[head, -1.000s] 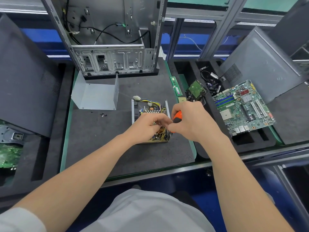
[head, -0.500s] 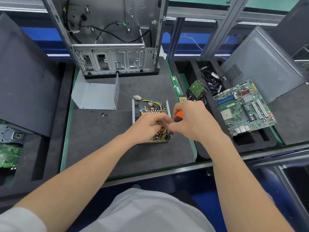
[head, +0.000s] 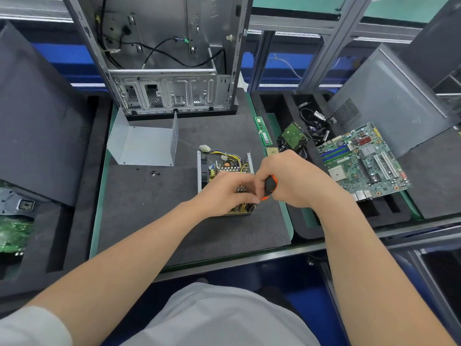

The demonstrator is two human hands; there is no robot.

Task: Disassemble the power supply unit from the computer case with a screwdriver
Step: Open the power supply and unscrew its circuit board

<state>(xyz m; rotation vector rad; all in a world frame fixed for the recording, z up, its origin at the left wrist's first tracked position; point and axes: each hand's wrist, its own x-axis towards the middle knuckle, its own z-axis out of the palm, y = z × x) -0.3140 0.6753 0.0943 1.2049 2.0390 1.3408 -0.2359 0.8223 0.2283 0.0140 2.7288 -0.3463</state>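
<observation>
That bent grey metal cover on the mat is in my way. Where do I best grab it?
Pinch the metal cover by its perforated right wall, coming down from above: that thin sheet edge seems to stand free, while the middle panel looks flat on the mat, leaving nothing to get under.

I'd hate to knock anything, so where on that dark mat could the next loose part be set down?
Widest bare patch: the mat left of the open power supply, nearer than the screws and the metal cover. A smaller one lies between cover and memory sticks. Crowded: the right foam tray with motherboard, drive, cables.
</observation>
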